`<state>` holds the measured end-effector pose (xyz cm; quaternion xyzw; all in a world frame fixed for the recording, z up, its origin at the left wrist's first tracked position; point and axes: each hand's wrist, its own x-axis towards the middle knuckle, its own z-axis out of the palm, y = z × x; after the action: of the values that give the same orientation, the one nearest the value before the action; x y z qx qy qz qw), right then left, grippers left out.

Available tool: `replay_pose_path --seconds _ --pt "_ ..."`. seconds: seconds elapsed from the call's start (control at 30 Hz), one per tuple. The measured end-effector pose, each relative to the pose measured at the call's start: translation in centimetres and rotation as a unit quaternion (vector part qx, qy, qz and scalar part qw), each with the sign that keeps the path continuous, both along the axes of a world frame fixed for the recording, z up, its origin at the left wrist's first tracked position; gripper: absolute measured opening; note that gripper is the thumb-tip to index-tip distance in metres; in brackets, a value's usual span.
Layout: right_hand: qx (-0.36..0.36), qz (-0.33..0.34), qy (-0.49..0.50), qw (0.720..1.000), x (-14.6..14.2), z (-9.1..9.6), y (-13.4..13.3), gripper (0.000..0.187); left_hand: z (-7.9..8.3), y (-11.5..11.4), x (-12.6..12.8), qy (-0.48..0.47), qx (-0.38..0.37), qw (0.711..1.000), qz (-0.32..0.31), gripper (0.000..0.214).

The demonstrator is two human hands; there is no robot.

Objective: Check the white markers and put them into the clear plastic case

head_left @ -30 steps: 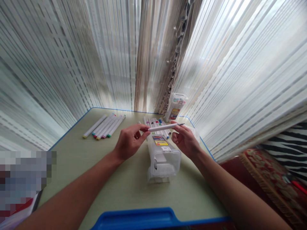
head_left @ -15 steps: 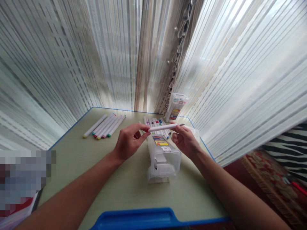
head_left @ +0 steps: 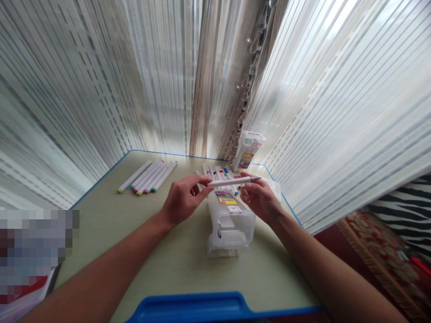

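Note:
A white marker [head_left: 230,181] with a grey pointed tip lies level in the air between my hands, above a clear plastic case. My left hand [head_left: 182,197] pinches its left end between thumb and fingers. At the tip end, my right hand [head_left: 261,197] has its thumb and fingers closed around the marker. Below them the clear plastic case [head_left: 247,229] rests on its side, its open end facing me and a yellow label on top. Inside it, near the left wall, a dark pen tip [head_left: 219,232] shows.
Several capped markers [head_left: 148,177] lie at the table's left. Another group of markers [head_left: 215,171] sits behind the case. A filled clear case [head_left: 249,150] stands at the back right, and a clear plastic piece [head_left: 275,188] lies behind my right hand. A blue tray [head_left: 195,305] edges the table's front.
The marker's tip has dipped slightly, and my right thumb and fingers have shifted a little along that end. My left hand keeps its pinch; the other things stay where they were.

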<state>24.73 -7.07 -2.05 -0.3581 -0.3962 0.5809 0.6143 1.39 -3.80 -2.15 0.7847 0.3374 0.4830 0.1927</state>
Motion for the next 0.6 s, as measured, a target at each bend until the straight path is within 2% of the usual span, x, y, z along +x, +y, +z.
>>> replay_pose_path --seconds 0.13,0.6 --pt "-0.006 0.001 0.003 1.0 -0.11 0.2 -0.15 0.037 -0.09 0.03 -0.01 0.002 0.003 1.0 0.009 0.015" --pt "-0.002 0.005 0.008 1.0 -0.07 0.2 -0.11 0.035 -0.3 0.15 -0.05 0.0 0.012 1.0 0.006 0.013"
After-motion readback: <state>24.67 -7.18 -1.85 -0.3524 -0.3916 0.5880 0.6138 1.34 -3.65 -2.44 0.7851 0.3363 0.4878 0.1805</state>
